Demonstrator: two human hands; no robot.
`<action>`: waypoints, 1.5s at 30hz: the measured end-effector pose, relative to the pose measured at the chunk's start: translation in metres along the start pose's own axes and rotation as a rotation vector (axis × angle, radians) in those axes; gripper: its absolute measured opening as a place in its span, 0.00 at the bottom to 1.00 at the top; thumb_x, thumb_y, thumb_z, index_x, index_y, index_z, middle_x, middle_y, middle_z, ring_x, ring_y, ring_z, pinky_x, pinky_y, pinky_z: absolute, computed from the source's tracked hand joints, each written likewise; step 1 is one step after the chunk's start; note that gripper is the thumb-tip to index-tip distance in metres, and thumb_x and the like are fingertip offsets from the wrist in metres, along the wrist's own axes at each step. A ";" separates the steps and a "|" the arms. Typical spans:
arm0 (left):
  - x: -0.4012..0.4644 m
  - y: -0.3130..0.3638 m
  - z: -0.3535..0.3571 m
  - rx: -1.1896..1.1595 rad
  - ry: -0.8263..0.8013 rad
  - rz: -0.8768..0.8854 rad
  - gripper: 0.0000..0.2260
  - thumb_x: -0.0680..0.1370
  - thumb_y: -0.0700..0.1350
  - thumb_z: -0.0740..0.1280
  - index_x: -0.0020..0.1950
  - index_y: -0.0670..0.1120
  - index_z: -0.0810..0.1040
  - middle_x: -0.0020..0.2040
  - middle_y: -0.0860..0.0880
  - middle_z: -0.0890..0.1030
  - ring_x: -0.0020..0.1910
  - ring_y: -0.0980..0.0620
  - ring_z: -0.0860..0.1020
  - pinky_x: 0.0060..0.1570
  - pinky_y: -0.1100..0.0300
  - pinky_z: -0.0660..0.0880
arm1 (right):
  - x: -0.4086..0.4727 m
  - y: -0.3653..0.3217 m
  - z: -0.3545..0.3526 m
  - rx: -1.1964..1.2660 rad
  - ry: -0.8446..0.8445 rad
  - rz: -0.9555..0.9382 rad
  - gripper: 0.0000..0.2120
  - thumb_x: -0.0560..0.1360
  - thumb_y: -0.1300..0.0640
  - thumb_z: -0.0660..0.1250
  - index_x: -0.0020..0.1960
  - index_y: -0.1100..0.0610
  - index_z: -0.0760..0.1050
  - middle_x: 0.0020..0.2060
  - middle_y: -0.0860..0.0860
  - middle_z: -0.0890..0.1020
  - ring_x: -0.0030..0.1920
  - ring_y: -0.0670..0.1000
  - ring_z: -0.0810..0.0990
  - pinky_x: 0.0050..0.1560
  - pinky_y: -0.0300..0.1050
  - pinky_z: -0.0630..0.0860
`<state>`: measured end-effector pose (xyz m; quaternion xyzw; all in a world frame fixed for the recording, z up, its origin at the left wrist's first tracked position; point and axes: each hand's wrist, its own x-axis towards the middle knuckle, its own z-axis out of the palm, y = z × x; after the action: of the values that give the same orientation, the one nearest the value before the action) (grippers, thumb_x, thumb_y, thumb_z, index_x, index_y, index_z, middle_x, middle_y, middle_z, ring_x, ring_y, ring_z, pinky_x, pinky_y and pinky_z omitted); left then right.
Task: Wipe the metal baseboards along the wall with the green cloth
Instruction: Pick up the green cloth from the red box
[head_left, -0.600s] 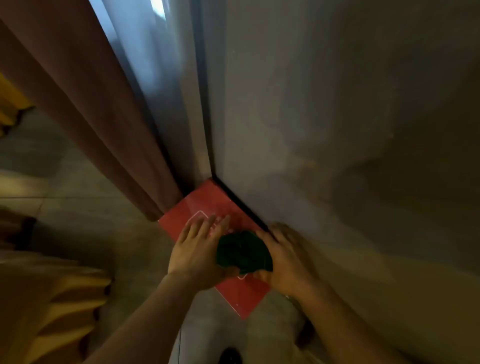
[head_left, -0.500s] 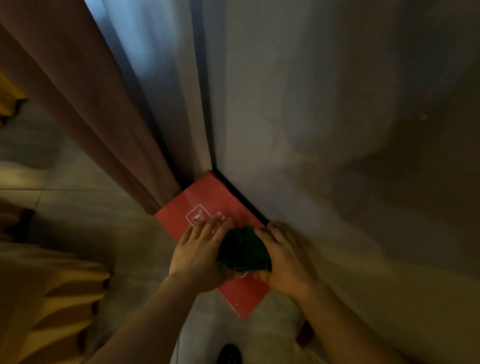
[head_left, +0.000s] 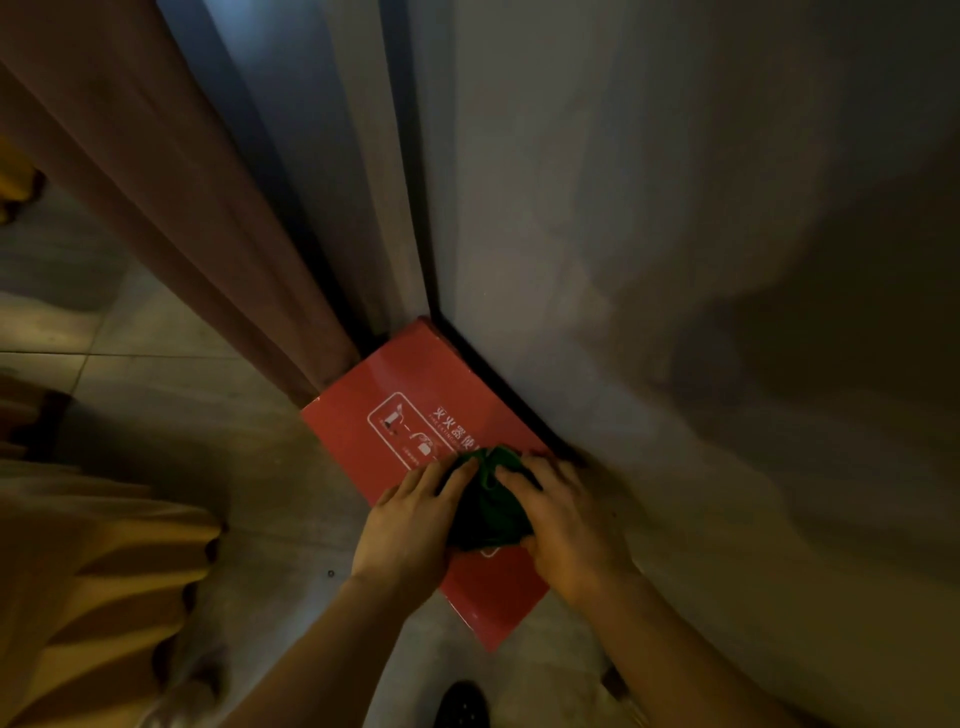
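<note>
The dark green cloth is bunched into a wad on top of a red fire-extinguisher box. My left hand holds its left side, fingers curled over the top. My right hand grips its right side, thumb tucked under the near edge. The dark metal baseboard runs along the foot of the grey wall, right behind the box and just beyond my right fingers. The box and my right hand hide part of it.
A brown curtain hangs at the left and reaches the tiled floor by the box's far corner. A grey door frame meets the wall there. Yellowish fabric fills the lower left; a dark shoe tip shows below.
My hands have drawn closer together on the cloth, gathering it into a tighter wad. More of the box's white label shows beyond my fingers.
</note>
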<state>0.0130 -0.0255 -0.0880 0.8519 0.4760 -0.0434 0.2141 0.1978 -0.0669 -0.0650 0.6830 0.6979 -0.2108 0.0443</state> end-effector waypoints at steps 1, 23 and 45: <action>-0.001 0.000 -0.001 0.009 -0.005 -0.011 0.39 0.78 0.54 0.72 0.81 0.56 0.51 0.79 0.54 0.60 0.75 0.48 0.64 0.69 0.51 0.70 | -0.001 -0.001 0.001 -0.008 0.004 -0.006 0.35 0.72 0.61 0.72 0.74 0.47 0.61 0.71 0.50 0.65 0.69 0.56 0.65 0.61 0.52 0.74; -0.048 0.028 -0.131 0.045 0.076 0.015 0.21 0.76 0.38 0.71 0.65 0.54 0.71 0.61 0.54 0.77 0.59 0.45 0.77 0.47 0.50 0.78 | -0.064 -0.051 -0.105 0.057 0.181 0.019 0.22 0.72 0.68 0.62 0.62 0.52 0.74 0.54 0.52 0.75 0.54 0.56 0.73 0.47 0.51 0.77; -0.194 0.056 -0.369 0.061 0.348 0.281 0.18 0.76 0.40 0.70 0.63 0.54 0.72 0.59 0.53 0.77 0.57 0.47 0.75 0.50 0.51 0.76 | -0.214 -0.213 -0.294 -0.015 0.569 0.131 0.20 0.70 0.69 0.65 0.56 0.51 0.75 0.50 0.49 0.77 0.52 0.54 0.74 0.43 0.49 0.74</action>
<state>-0.0934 -0.0550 0.3179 0.9106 0.3807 0.1201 0.1071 0.0709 -0.1579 0.3266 0.7581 0.6381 -0.0021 -0.1345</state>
